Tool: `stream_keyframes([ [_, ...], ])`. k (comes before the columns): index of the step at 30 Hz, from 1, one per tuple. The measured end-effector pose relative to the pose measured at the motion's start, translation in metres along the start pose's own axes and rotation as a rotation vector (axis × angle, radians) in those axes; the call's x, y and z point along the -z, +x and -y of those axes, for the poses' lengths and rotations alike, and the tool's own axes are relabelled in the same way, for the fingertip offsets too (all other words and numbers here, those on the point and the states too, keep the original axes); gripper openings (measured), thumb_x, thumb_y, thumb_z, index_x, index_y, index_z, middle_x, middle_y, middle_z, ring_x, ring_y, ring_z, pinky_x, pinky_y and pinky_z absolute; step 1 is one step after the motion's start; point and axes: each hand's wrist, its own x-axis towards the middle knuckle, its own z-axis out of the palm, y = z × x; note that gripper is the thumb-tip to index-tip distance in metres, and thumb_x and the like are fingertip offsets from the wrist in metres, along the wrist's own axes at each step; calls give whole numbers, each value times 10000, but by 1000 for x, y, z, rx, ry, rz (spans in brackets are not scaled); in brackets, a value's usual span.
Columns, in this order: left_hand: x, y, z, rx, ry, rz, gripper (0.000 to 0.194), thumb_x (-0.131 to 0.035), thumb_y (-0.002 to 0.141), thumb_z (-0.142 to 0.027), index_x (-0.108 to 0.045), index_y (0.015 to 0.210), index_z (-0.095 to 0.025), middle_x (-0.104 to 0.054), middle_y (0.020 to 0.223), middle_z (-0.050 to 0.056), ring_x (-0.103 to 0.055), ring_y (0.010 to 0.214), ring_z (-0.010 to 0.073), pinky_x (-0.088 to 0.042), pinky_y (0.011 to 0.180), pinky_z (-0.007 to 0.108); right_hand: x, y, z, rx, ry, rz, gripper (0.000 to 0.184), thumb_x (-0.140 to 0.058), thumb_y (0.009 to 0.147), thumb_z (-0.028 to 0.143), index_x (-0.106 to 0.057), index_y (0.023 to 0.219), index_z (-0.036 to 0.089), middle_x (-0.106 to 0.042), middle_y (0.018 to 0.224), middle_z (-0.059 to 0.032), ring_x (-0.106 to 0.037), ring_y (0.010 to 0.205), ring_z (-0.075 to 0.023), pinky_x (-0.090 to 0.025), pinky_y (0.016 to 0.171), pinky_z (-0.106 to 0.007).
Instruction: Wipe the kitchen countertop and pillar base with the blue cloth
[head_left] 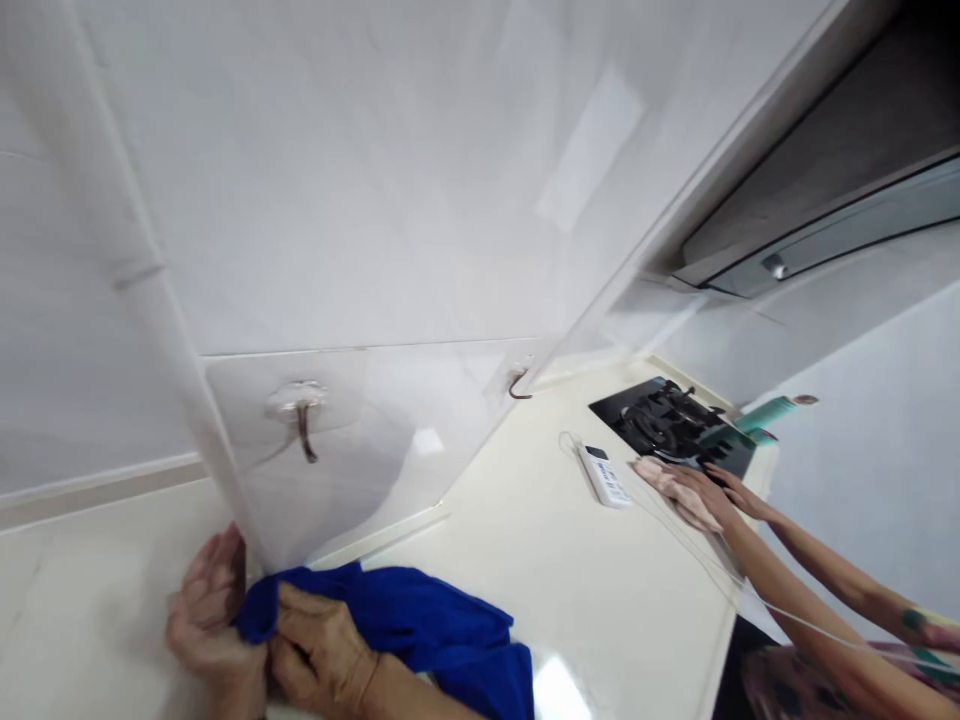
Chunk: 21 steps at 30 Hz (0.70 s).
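Note:
A blue cloth [442, 630] lies bunched on the cream counter, against the foot of the wall corner. My right hand [322, 640] is closed around one end of it, with the knuckles toward me. Just to the left, my left hand [210, 600] is raised at the corner post, palm turned to me and fingers stretched out. Its palm side is close to the folded tip of the cloth; whether they touch is hard to tell. The left thumb is partly hidden by the cloth and my right hand.
Two hooks, one near [304, 425] and one farther [517, 385], stick out from the wall panel. On the counter [495, 520] lies a white corded device [604, 478]. Beyond, another person's hands [697, 490] press a pale cloth [679, 490] beside a black gas stove [667, 420].

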Motion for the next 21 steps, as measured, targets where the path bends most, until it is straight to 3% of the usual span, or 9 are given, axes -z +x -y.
stream_keyframes([
  [5, 0, 9, -10, 149, -129, -145, 472, -445, 742, -534, -675, 1010, -221, -717, 1032, 61, -615, 1170, 272, -320, 1208, 505, 19, 16, 8, 19, -158, 160, 261, -450, 928, 279, -523, 1174, 231, -646, 1199, -7, -644, 955, -92, -534, 768, -162],
  [8, 4, 14, -11, 199, -154, -169, 517, -445, 719, -554, -669, 1057, -233, -709, 1075, 64, -598, 1190, 271, -369, 1170, 504, 10, 22, 23, -65, -264, 158, 361, -485, 925, 358, -501, 1260, 225, -628, 1309, -15, -662, 787, -120, -555, 610, -235],
  [11, 10, 16, -8, 218, -191, -133, 545, -464, 706, -579, -665, 1093, -252, -694, 1150, 59, -561, 1238, 264, -420, 1121, 474, -6, 18, 29, -130, -403, 115, 444, -506, 929, 362, -478, 1327, 168, -616, 1366, -84, -667, 719, -162, -533, 498, -302],
  [16, 14, 16, -6, 193, -306, -33, 518, -512, 727, -553, -672, 1115, -250, -699, 1177, 64, -557, 1251, 230, -368, 1152, 429, -10, 0, 14, -25, -430, 86, 422, -482, 958, 247, -468, 1379, 222, -601, 1411, -50, -674, 839, -161, -547, 583, -301],
  [21, 13, 16, -12, 257, -366, -50, 421, -527, 741, -454, -688, 1047, -214, -723, 1070, 67, -613, 1155, 205, -360, 1156, 384, -4, -8, 3, -17, -429, 64, 412, -506, 951, 238, -507, 1361, 279, -628, 1380, 24, -663, 856, -153, -529, 627, -293],
])
